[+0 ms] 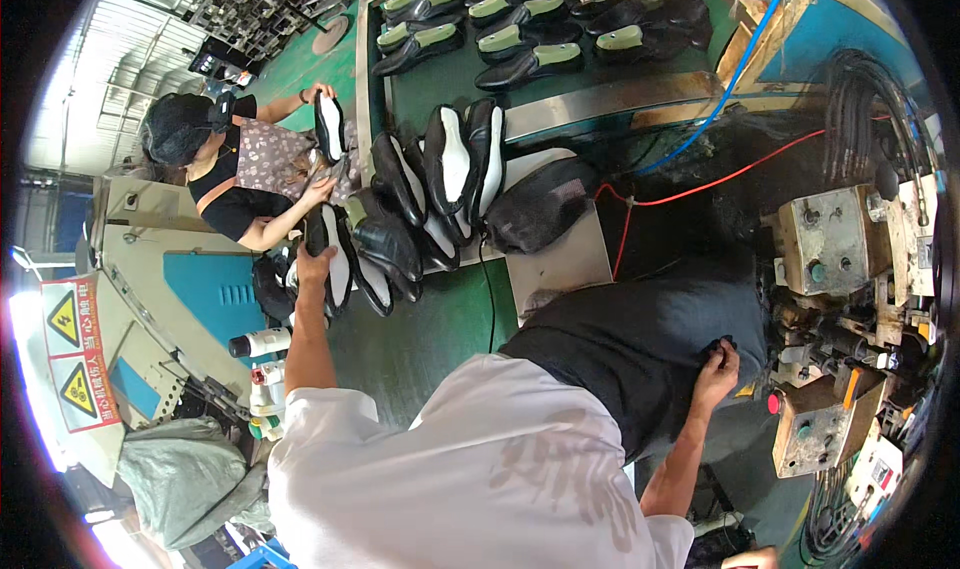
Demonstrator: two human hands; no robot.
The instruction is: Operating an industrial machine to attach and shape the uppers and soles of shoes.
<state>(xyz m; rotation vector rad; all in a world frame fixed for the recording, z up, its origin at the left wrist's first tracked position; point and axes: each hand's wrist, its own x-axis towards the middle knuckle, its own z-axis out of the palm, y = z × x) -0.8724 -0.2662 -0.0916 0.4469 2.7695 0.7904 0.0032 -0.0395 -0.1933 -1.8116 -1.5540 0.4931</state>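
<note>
**Partway Along, One in My Grip**

My left hand (pixel 316 266) is closing around a long black shoe with a white sole (pixel 339 254), just off the near left corner of a green-topped, metal-edged table (pixel 430 97). My right hand (pixel 716 374) is bending its fingers nearly together against my black lower garment (pixel 640 319); I cannot tell whether it is gripping anything.

I am judging the work partway: black shoes with pale green insides (pixel 530 67) are lying in rows toward the far edge, perhaps done, while a heap of white-soled black shoes (pixel 453 159) is crowding the near left corner, perhaps remaining. A dark-capped co-worker (pixel 270 154) is handling another.

My shoe is looking slim, its pale sole facing outward.
</note>
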